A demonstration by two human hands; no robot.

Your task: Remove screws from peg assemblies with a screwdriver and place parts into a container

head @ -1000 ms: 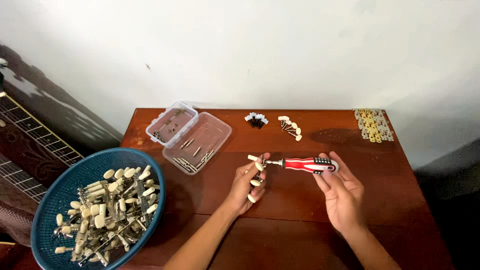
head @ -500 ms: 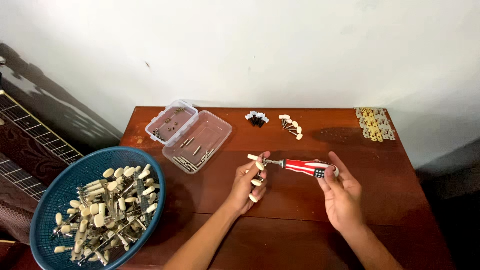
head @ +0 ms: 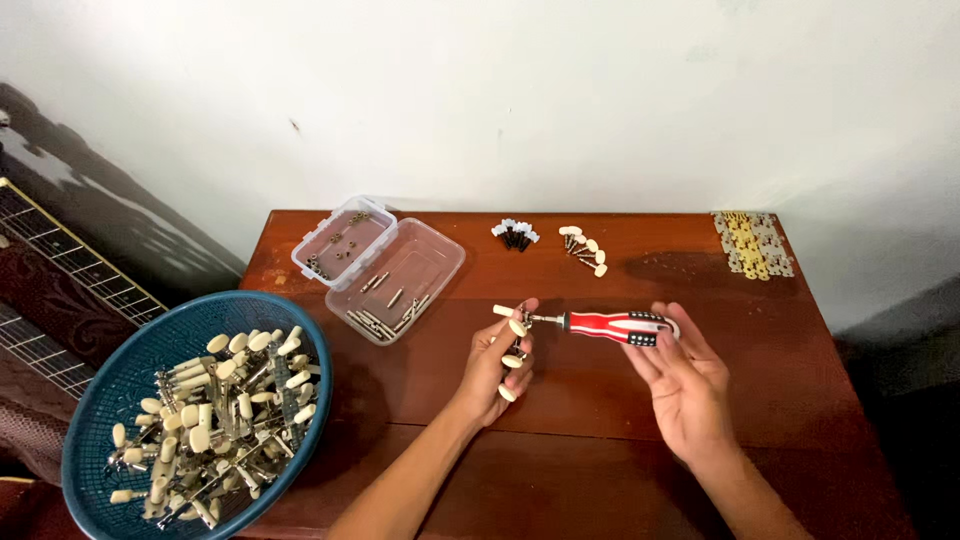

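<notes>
Here, from my remote seat, I see a blue basket of cream-knobbed tuner parts at far left, its lower edge cut off, beside a clear plastic box on the wooden table. The left hand pinches a tuner strip, its metal mostly hidden by curled fingers. The red-handled screwdriver lies horizontal, tip pointing left into the strip; the right hand steadies its butt with loosely spread fingers.
</notes>
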